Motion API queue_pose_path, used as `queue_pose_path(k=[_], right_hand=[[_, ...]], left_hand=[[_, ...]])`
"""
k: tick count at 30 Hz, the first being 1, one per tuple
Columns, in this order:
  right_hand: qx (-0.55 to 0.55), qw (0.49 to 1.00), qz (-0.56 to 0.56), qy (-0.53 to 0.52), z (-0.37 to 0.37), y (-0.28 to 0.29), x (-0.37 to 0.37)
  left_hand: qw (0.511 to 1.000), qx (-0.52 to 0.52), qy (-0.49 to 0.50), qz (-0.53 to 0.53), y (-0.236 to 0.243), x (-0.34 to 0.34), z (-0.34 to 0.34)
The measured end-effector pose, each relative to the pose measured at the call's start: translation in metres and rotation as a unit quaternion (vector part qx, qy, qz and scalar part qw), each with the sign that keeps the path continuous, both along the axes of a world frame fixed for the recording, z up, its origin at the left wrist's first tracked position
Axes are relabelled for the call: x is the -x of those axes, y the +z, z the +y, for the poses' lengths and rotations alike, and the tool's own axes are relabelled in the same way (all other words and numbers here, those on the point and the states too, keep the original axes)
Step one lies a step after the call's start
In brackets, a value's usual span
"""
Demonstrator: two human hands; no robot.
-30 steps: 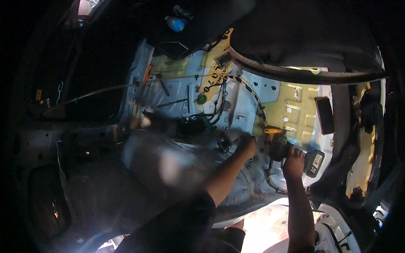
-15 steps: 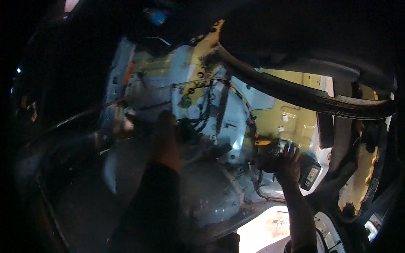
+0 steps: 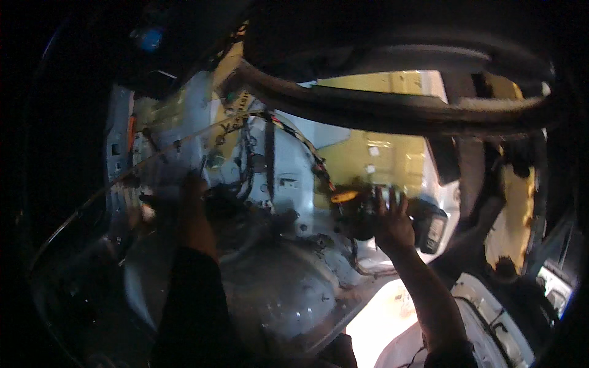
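Note:
I am reaching into a stripped car interior of bare, light blue-grey sheet metal [image 3: 291, 178]. On the left, my left hand [image 3: 195, 199] is held up against the dim panel, beside a bundle of dark wires [image 3: 245, 162]. Its fingers are smeared and in shadow, so what they hold, if anything, is hidden. My right hand [image 3: 394, 227] has its fingers stretched and spread over a dark rounded part [image 3: 358, 226] on the panel. A yellow-orange connector [image 3: 344, 197] sits just left of those fingertips, at the end of a taped wiring harness [image 3: 307, 147].
A thick black rubber seal [image 3: 392, 116] loops across the upper right. Below my forearms bulges a smooth metal wheel arch [image 3: 276, 294]. A black box with a pale label [image 3: 432, 232] is fixed right of my right hand. A thin cable [image 3: 153, 158] runs across the left.
The whole view has shifted, so the panel lies further left and the seal hangs lower. Both hands stay by the same parts; my right fingers look more spread.

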State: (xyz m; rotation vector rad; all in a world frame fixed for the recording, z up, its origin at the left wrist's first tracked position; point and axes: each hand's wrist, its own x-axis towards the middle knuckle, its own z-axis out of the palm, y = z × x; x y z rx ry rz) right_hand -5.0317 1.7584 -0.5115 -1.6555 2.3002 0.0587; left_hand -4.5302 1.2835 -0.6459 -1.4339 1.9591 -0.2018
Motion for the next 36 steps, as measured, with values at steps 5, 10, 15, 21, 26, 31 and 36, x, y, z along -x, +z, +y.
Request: queue_pose_path(k=[5,10,15,21,26,31,36], right_hand=[[-0.054,0.974,-0.207,-0.072,0.009,0.096,0.007],[0.289,0.762,-0.579,0.011,0.123,0.246,-0.012],[0.574,0.698,-0.427,-0.018,0.218,0.333,-0.028],[0.574,0.675,-0.454,-0.091,0.327,0.381,-0.037],[0.4,0.672,-0.588,-0.207,0.405,0.317,-0.047],[0.396,0.464,-0.573,-0.547,0.414,0.228,-0.074],[0.531,0.242,-0.525,-0.62,0.441,0.167,-0.012]], left_hand=[[0.994,-0.097,-0.05,0.015,0.091,0.04,0.027],[0.976,-0.176,-0.119,0.041,0.224,0.119,0.064],[0.955,-0.21,-0.202,0.047,0.386,0.247,0.154],[0.914,-0.287,-0.245,0.148,0.507,0.386,0.323],[0.797,-0.489,-0.088,0.345,0.497,0.429,0.446],[0.614,-0.648,0.136,0.431,0.378,0.404,0.581],[0.542,-0.69,0.17,0.448,0.267,0.369,0.718]])
